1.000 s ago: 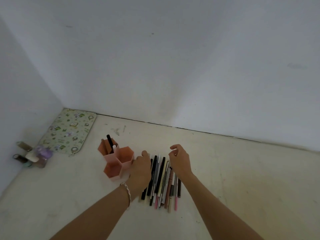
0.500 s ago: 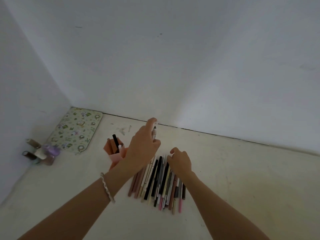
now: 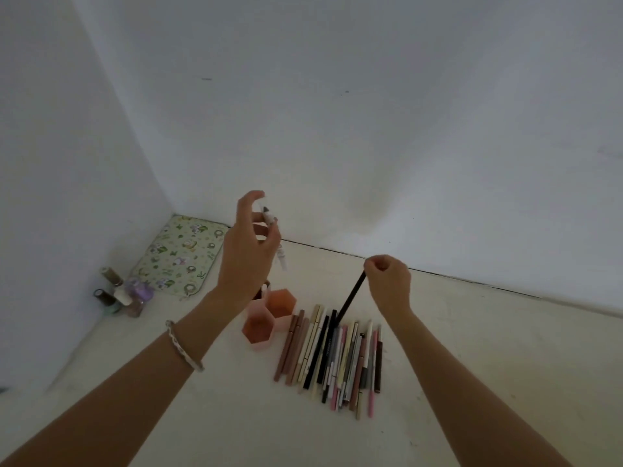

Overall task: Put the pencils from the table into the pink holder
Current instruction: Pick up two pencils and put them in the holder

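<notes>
Left hand (image 3: 251, 251) is raised right over the pink holder (image 3: 261, 345), fingers loosely pinching a white pencil (image 3: 281, 257). Right hand (image 3: 389, 281) is curled, pinching a tilted black pencil (image 3: 350, 298) by its top end, with the pile of pencils (image 3: 337, 358) on the surface (image 3: 472, 332) below it.

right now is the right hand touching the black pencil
Touching. The head view shows the right hand pinching the upper end of the black pencil, fingers curled round it.

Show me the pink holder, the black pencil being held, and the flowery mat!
pink holder (image 3: 261, 345), head view, front compartment's outer wall.
black pencil (image 3: 351, 296), head view, mid-shaft below the right hand (image 3: 387, 281).
flowery mat (image 3: 178, 254), head view, middle of its patterned face.
</notes>
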A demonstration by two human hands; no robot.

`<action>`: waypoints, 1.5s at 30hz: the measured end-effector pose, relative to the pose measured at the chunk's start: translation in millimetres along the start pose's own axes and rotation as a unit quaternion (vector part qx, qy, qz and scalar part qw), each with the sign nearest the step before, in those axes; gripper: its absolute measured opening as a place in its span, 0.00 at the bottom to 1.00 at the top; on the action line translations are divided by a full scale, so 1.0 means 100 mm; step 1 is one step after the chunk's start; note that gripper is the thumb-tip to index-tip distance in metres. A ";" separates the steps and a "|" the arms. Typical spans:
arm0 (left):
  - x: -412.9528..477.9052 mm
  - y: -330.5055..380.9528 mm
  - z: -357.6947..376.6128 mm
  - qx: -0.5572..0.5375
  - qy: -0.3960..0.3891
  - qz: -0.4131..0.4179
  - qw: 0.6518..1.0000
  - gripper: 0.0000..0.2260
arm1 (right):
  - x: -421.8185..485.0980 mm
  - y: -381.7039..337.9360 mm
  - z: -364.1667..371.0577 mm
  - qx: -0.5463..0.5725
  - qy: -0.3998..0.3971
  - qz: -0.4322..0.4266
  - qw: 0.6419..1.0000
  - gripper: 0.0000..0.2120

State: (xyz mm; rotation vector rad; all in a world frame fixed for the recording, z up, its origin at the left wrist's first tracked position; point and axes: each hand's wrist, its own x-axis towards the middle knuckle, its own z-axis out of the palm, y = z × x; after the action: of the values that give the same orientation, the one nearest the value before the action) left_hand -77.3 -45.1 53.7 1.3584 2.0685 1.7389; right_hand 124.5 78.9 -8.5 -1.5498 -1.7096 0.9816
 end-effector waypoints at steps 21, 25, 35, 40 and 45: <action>-0.20 -0.67 -0.66 0.199 -0.004 -0.014 0.980 0.10 | -0.79 -1.03 0.76 0.176 0.040 -0.195 0.964 0.06; -0.17 -0.56 -0.67 0.161 0.003 -0.024 0.987 0.11 | -0.91 -0.88 0.93 0.105 -0.014 -0.232 0.967 0.07; -0.39 -0.13 -0.03 0.086 -0.126 -0.043 0.987 0.11 | -0.78 -0.46 0.61 0.010 -0.022 -0.175 0.984 0.15; -0.62 -0.12 0.61 0.187 -0.286 -0.103 0.934 0.08 | -0.60 -0.15 0.20 0.015 0.010 -0.091 0.996 0.16; -0.93 -0.31 1.02 0.342 -0.411 -0.133 0.834 0.08 | -0.57 0.22 -0.10 0.027 0.020 -0.041 0.999 0.13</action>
State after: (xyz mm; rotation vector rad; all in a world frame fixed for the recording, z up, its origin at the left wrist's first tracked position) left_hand 21.2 -31.8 -46.1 1.4671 2.1787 0.1454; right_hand 151.0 24.3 -19.7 -1.4441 -1.6905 0.9414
